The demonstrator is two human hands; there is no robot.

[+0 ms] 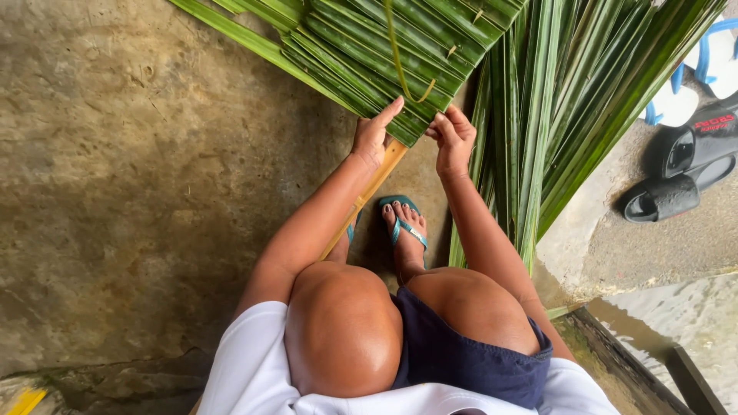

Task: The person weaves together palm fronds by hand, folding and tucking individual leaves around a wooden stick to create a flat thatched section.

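concrete floor (pixel 138 192), grey-brown and mottled, takes up the left half of the view and serves as the work surface. long green palm fronds (pixel 569 100), loose and unwoven, fan from the upper right down toward the right knee; their tips are cut off by the top edge. woven green palm-leaf mat (pixel 384 54), made of overlapping flat leaflets, lies across the top centre with its lower corner between the two hands, probably so the edge stays within reach of a seated worker. pale yellow frond midrib (pixel 369 192) runs diagonally from under the mat toward the left knee, seemingly acting as the spine on which the leaflets sit; its lower end is hidden behind the leg. black slide sandals (pixel 676 177) and white-and-blue flip-flops (pixel 692 77) rest well apart at the right edge, partly cropped. teal flip-flop (pixel 403 223) on the right foot is planted just beside the midrib; the other foot is mostly hidden. left hand (pixel 373 134) rests on the mat's lower edge, thumb raised, fingers curled under and out of sight, so the firmness of its hold cannot be judged. right hand (pixel 453 138) pinches the mat's corner leaflet, fingers loosely closed.
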